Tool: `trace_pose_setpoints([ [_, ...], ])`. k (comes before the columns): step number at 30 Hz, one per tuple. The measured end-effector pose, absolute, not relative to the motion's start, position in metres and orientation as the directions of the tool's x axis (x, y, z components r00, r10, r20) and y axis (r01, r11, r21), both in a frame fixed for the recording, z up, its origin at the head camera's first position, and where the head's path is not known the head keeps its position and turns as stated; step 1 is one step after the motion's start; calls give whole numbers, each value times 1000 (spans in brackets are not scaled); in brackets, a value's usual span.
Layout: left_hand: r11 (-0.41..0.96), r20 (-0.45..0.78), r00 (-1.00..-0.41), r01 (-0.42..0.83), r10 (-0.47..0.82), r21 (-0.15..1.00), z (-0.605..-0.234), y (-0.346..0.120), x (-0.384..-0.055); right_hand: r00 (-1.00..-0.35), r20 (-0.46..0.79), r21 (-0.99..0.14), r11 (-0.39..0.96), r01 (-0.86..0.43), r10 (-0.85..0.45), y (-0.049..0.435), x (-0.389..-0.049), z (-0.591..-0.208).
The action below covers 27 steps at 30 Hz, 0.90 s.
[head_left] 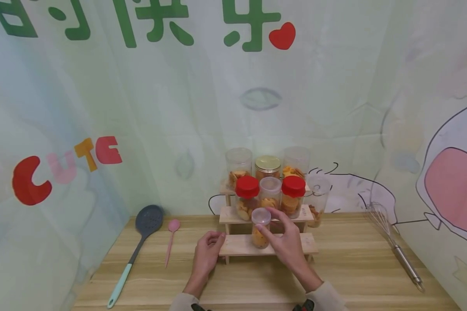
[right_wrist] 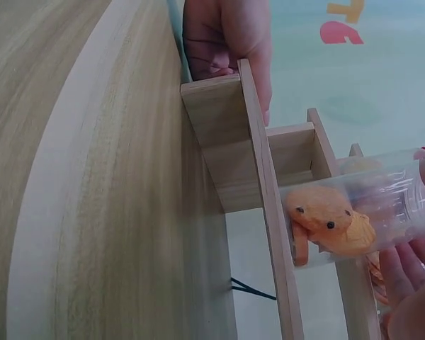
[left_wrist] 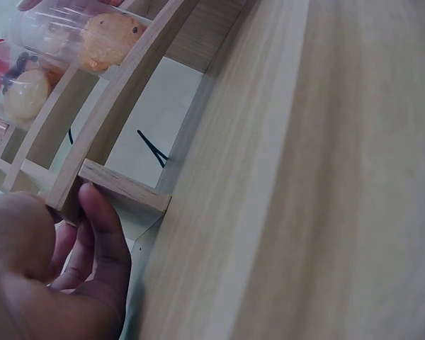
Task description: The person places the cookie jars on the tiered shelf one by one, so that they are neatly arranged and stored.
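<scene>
A three-step wooden shelf [head_left: 233, 245] stands on the table against the backdrop. My left hand [head_left: 208, 255] grips the left end of its lowest step; in the left wrist view the fingers [left_wrist: 108, 237] curl round the board's end beside the leg. Between the thumb and fingers of my right hand [head_left: 289, 242] is a small clear jar [head_left: 260, 229] with a pale lid. It stands upright at the middle of the lowest step. Orange cookies [right_wrist: 326, 219] with dark dots lie in its bottom, close to the step in the right wrist view.
Red-lidded jars [head_left: 247, 186] flank a clear jar [head_left: 270, 192] on the middle step. More jars, one gold-lidded [head_left: 267, 166], fill the top step. Another clear jar [head_left: 317, 203] stands right of the shelf. A slotted turner [head_left: 142, 242] and pink spoon [head_left: 172, 237] lie left, a whisk [head_left: 398, 255] right.
</scene>
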<state>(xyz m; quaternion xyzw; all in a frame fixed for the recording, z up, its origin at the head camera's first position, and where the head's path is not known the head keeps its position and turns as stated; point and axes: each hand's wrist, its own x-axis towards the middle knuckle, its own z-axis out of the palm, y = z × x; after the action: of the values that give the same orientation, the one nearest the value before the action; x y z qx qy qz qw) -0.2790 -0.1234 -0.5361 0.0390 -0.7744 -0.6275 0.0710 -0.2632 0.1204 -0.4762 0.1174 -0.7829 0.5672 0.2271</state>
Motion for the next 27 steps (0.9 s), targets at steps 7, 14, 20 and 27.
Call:
trace_pose_setpoints([
  [7,211,43,-988,11,-147,977,-537,-125,-280,-868,485,-839,337,-427,108,126,-260,-475],
  [14,205,48,-988,17,-148,979,-537,-125,-280,-847,519,-820,347,-454,117,150,-254,-476],
  [20,200,48,-988,17,-149,980,-537,-125,-281,-825,543,-789,432,-437,157,184,-255,-480],
  [27,198,48,-989,20,-140,980,-536,-125,-280,-783,571,-779,463,-422,247,226,-265,-480],
])
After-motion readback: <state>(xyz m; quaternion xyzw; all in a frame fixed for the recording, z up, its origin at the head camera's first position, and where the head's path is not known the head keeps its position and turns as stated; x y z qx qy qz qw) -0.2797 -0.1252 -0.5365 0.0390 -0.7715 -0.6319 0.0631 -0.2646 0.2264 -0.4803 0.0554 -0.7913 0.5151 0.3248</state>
